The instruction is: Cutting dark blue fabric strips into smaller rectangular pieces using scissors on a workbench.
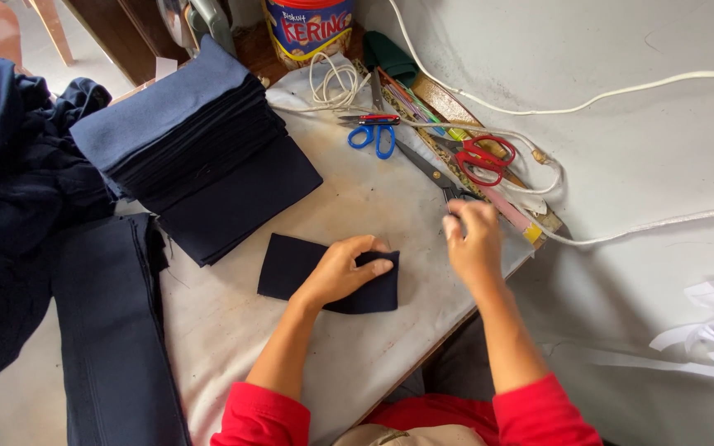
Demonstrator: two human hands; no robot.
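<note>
The left hand (339, 272) lies curled on a small dark navy rectangle of cloth (324, 272), fingers pinching its folded edge against the worn white table (357, 198). The right hand (473, 239), well apart from the left, closes its fingertips at the handles of long black-handled shears (431, 172). A tall stack of navy fabric pieces (200, 149) sits near, behind the cloth.

Single head-mounted view, looking steeply down and slightly forward from above the person's own red-sleeved arms. The worktop (357, 198) fills the centre at close range, running diagonally from lower left to upper right. The grey floor (663, 165) occupies the right side; the far edge of the frame reaches a tin (307, 29).
</note>
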